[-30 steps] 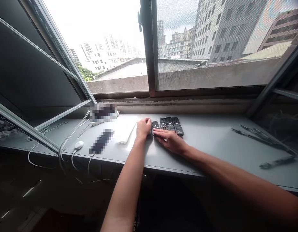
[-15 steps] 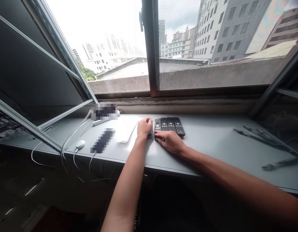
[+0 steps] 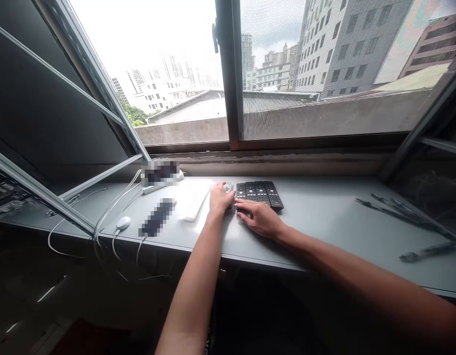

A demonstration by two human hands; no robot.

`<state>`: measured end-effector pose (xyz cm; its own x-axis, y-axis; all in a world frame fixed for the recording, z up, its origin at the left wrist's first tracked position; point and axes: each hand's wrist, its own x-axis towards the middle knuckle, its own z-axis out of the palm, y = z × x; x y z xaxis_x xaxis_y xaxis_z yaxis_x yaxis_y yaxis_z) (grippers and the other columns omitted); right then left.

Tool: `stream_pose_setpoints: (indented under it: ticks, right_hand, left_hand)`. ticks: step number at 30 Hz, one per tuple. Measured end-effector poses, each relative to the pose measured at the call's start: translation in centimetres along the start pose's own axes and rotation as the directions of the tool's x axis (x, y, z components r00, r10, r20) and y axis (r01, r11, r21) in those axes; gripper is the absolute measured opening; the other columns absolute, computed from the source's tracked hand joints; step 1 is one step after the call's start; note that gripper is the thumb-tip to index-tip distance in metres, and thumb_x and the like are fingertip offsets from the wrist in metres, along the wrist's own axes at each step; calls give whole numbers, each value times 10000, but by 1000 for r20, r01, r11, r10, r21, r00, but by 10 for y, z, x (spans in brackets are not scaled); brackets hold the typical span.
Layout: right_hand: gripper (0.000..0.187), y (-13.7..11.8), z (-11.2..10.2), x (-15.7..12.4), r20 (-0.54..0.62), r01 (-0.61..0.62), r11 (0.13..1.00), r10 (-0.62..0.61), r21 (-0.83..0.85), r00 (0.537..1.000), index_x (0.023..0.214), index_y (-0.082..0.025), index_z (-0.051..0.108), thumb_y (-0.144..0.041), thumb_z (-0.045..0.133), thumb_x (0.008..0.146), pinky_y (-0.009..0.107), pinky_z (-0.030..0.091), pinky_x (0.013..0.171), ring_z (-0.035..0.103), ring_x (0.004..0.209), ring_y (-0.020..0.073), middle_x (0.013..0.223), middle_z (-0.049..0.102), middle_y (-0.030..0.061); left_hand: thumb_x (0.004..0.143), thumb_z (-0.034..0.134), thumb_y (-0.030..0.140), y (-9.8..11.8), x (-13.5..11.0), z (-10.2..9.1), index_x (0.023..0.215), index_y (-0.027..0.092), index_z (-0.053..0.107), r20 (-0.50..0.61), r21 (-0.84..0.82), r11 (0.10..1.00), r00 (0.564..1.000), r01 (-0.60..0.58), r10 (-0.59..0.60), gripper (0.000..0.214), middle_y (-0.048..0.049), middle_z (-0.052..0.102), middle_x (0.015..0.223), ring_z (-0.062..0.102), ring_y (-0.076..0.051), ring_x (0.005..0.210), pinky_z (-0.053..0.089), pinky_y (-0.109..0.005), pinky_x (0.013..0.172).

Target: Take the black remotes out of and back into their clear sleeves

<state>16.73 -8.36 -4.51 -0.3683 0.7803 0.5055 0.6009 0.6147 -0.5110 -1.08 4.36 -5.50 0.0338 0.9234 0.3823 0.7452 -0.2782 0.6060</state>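
Several black remote controls (image 3: 259,191) lie side by side in a row on the grey desktop. My right hand (image 3: 263,217) rests over their near ends at the left, fingers stretched out and apart from the thumb, gripping nothing. Left of the row, my left hand (image 3: 221,198) is closed around what looks like another remote control (image 3: 228,187). Its glossy far end catches the light, and most of it is hidden under the fingers. A small gap separates it from the row.
White sheets (image 3: 194,199) lie left of my left hand. Beyond are a blurred-out dark device (image 3: 157,217) on a cable, a white round puck (image 3: 123,223) and a white power strip (image 3: 163,186). Dark cables (image 3: 398,207) lie at right. Metal frames flank the desk; a window stands behind.
My left thumb has shifted toward the row, and the glossy end of the held thing now shows. The right fingers have lifted and spread slightly. The remotes' row stays nearly put.
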Motion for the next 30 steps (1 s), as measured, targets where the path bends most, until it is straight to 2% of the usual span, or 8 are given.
stream_pose_setpoints:
  ticks: [5,9,11,14,17,19,23,30]
  right_hand:
    - [317,-2,-1,-1,-26,34,996,-32,82,999,1322,-218,813,-240,700,1026,516,576,1181,712,1373,337,1484,731,129]
    - [287,-4,-2,-2,-50,18,988,-11,152,999,1281,-216,809,-244,714,1011,546,612,1111,746,1298,349,1442,749,149]
    - [259,-4,-3,-2,-55,-30,976,43,214,998,1248,-213,806,-264,719,1009,519,666,998,802,1129,318,1470,718,160]
    - [317,-5,-3,-1,1,-196,898,213,393,977,1290,-208,760,-376,736,1022,430,706,754,803,793,222,1418,726,171]
    - [508,-10,-5,1,175,-397,698,369,597,913,1439,-213,651,-513,725,1036,347,661,545,730,583,169,1203,804,141]
    - [545,-15,-8,3,259,-453,553,395,699,881,1468,-214,612,-515,734,1030,307,628,466,774,654,198,1247,791,148]
    - [491,-24,-11,6,311,-460,375,393,805,865,1391,-202,624,-438,790,994,270,619,421,843,942,293,1431,709,178]
    - [414,-13,-7,6,327,-487,329,436,809,839,1222,-159,657,-373,871,940,277,628,432,816,676,239,1041,832,145]
  left_hand:
    - [813,756,187,2,-3,-1,1480,144,642,-42,-69,997,999,30,-33,678,-223,652,1502,580,-333,1458,402,-410,1243]
    - [767,812,182,8,-2,-8,1590,131,530,-66,-258,954,982,153,-176,871,-239,590,1578,548,-361,1495,389,-440,1256]
    - [764,836,194,13,0,-12,1654,153,448,-11,-452,860,963,234,-268,972,-227,569,1602,628,-348,1402,458,-436,1198]
    - [797,844,216,23,1,-18,1733,239,305,142,-778,572,959,262,-246,1080,-184,536,1644,749,-262,1125,594,-385,985]
    - [818,863,199,34,-3,-21,1773,343,162,228,-921,300,968,249,-103,1194,-131,602,1589,747,-182,946,622,-325,850]
    - [849,849,178,40,-6,-20,1780,399,42,263,-942,195,962,272,-72,1253,-100,682,1487,739,-163,898,626,-306,812]
    - [872,744,79,46,-8,-16,1776,428,2,315,-945,58,943,322,-110,1221,-63,711,1453,760,-177,988,637,-293,827]
    - [810,670,-5,44,-4,-24,1773,337,5,296,-953,38,949,301,-109,1219,-103,732,1430,764,-227,1185,647,-384,995]
